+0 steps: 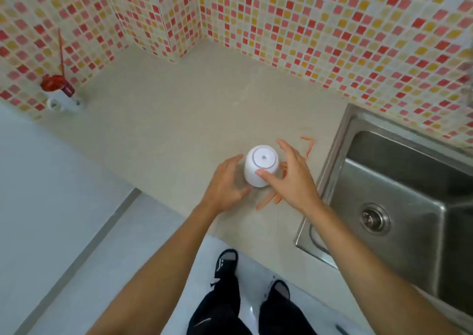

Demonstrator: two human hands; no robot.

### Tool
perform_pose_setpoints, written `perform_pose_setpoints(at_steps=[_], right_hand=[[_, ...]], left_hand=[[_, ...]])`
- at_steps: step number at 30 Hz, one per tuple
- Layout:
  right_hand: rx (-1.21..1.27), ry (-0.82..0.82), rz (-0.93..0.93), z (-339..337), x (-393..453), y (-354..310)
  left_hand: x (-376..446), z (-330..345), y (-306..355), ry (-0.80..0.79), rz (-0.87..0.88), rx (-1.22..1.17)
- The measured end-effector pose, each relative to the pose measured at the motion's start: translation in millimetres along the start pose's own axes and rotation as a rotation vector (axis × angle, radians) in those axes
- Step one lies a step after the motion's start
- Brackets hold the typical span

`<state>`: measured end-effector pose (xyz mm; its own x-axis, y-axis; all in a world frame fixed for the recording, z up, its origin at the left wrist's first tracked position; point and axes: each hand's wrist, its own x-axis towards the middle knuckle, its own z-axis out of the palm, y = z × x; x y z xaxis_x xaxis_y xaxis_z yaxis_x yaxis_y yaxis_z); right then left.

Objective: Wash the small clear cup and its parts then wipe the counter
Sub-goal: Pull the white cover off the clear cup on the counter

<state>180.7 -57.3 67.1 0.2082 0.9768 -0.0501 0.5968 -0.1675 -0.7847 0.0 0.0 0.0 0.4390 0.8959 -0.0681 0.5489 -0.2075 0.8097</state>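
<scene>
We see the cup (261, 165) standing upright on the counter (158, 129), long axis vertical, among orange smears (271, 199). Our left hand (225, 183) flanks it at eight o'clock, our right hand (289, 173) at three, thumb touching; both spread, neither gripping.

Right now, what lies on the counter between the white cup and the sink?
Head view: the right hand and orange-red smears on the counter lie between cup and sink.
</scene>
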Motion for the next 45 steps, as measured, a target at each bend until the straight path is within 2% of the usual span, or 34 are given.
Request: perform_pose_setpoints(at_steps=[2, 6, 16, 26, 39, 45], right_hand=[[-0.009, -0.005, 0.009, 6, 4, -1], [0.022, -0.01, 0.039, 18, 6, -4], [-0.018, 0.021, 0.09, 32, 7, -7], [-0.045, 0.03, 0.11, 28, 8, -18], [-0.059, 0.047, 0.031, 2, 2, -37], [0.049, 0.209, -0.01, -14, 6, -42]], left_hand=[[9, 5, -3, -0.021, 0.069, -0.061], [15, 11, 3, -0.011, 0.069, -0.18], [24, 31, -22, 0.074, 0.096, 0.101], [23, 32, -24, 0.057, 0.047, 0.1], [20, 31, -19, 0.04, 0.012, 0.079], [20, 29, -19, 0.036, 0.025, 0.118]])
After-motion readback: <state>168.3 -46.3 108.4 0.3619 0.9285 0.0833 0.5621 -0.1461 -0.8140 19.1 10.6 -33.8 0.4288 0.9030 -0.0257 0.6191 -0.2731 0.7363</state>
